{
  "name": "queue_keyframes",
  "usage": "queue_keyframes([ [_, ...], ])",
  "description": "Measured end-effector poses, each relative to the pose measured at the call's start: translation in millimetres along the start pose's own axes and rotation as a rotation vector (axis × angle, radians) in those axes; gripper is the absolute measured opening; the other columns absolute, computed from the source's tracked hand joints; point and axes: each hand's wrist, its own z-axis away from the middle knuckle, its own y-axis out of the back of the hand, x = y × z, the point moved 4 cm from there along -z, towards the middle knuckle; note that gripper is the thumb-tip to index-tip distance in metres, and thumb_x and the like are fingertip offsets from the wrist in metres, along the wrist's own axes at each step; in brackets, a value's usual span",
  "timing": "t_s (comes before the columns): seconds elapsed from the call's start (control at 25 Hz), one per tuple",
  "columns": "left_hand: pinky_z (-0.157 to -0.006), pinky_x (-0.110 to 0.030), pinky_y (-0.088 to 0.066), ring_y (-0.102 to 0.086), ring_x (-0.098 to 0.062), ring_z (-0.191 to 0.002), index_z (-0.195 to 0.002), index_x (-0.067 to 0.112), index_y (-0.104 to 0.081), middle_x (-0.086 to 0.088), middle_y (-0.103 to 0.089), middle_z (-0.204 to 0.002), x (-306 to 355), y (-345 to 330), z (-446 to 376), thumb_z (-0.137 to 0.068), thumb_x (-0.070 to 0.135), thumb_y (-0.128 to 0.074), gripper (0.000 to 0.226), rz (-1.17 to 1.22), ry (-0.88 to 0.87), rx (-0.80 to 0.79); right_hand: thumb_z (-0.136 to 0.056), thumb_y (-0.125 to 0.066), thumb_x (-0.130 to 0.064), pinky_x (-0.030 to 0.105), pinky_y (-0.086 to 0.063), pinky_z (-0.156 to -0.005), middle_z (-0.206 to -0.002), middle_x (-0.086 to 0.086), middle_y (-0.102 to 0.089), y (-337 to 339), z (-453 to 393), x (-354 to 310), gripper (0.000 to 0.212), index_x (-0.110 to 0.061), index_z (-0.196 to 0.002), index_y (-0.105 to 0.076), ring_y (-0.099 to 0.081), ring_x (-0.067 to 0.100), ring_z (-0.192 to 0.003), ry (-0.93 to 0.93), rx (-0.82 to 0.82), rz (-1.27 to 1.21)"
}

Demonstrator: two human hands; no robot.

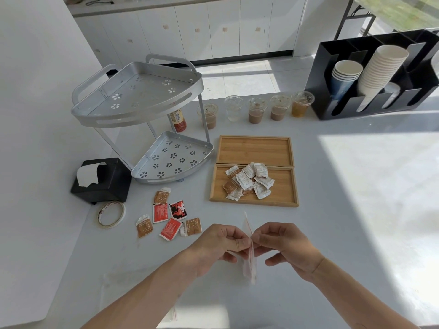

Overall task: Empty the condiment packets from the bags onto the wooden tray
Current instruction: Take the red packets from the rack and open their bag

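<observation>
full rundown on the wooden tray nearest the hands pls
The shallow rectangular light-wood tray has a low raised rim and lies flat on the white counter. Its far long edge sits right against a second, empty matching tray. A loose pile of small white and brown condiment packets fills its left-centre; the right part is bare. Neither hand touches it.

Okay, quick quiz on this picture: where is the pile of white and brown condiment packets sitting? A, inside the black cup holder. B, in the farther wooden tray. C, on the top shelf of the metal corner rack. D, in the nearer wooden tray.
D: the pile of packets lies in the nearer wooden tray, while the farther wooden tray beside it is bare.
</observation>
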Motion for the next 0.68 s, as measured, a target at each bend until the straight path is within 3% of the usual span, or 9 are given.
queue_keyframes([
  [0.12, -0.061, -0.019, -0.051, -0.073, -0.014, -0.081, -0.08, 0.022, -0.075, -0.004, -0.077, -0.086, 1.3, -0.1, 0.3, -0.08, 0.029, -0.076, 0.007, -0.008, 0.008, -0.005, -0.088, -0.071, -0.016, 0.027, -0.054, -0.055, -0.086, 0.015, -0.077, -0.5, -0.9, 1.8, 0.011, -0.006, -0.087, -0.072, -0.074, 0.019, -0.078, 0.0, -0.011, 0.03],
  [0.36, -0.06, -0.019, -0.049, -0.072, -0.013, -0.079, -0.079, 0.021, -0.074, -0.003, -0.077, -0.085, 2.1, -0.1, 1.5, -0.084, 0.023, -0.073, 0.006, 0.087, 0.037, 0.006, -0.094, -0.065, -0.018, 0.028, -0.053, -0.057, -0.08, 0.008, -0.072, 0.2, -2.1, 2.4, 0.021, 0.002, -0.095, -0.069, -0.07, 0.016, -0.076, 0.036, -0.028, 0.041],
  [0.56, -0.058, -0.018, -0.05, -0.073, -0.013, -0.078, -0.082, 0.018, -0.074, -0.002, -0.077, -0.081, 5.5, -4.4, 2.1, -0.086, 0.022, -0.073, 0.006, -0.044, -0.021, 0.044, -0.091, -0.066, -0.038, 0.03, -0.055, -0.052, -0.081, 0.007, -0.075, -4.7, -0.4, -1.0, 0.028, -0.011, -0.084, -0.068, -0.075, 0.025, -0.075, 0.01, 0.047, 0.02],
  [0.68, -0.056, -0.017, -0.05, -0.073, -0.012, -0.075, -0.085, 0.012, -0.073, -0.001, -0.077, -0.078, 8.6, -7.9, 1.5, -0.086, 0.02, -0.073, 0.008, -0.096, -0.052, 0.051, -0.091, -0.067, -0.036, 0.03, -0.054, -0.052, -0.083, 0.01, -0.075, -2.5, -2.3, -6.6, 0.025, -0.014, -0.08, -0.067, -0.076, 0.027, -0.073, 0.033, 0.085, 0.043],
])
